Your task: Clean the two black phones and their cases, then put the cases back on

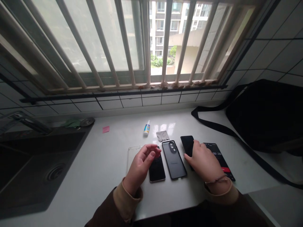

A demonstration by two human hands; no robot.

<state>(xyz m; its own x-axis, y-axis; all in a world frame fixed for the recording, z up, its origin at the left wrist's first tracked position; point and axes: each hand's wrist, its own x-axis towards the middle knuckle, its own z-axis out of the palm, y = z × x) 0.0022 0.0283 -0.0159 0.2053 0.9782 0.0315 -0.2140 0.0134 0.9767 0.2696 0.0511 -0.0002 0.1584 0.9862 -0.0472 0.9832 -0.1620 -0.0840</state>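
My right hand [204,160] grips a black smartphone [187,145] by its sides, the thumb at the left edge and the fingers over the right. The phone's lower part is hidden under the hand. My left hand [142,165] hangs with loosely bent fingers, thumb apart and nothing in it, above a second dark phone [157,168] and a clear phone case [132,153]. Between my hands lies a black phone case [175,165], its inside facing up. Partly behind my right hand is another phone [219,157] with a lit timer screen.
A small spray bottle [146,128] and a folded grey cloth [162,136] lie farther back on the white counter [104,176]. A pink sticky note [106,129] is left of them. The sink [63,151] borders the left; a black bag [267,110] with a strap is at right.
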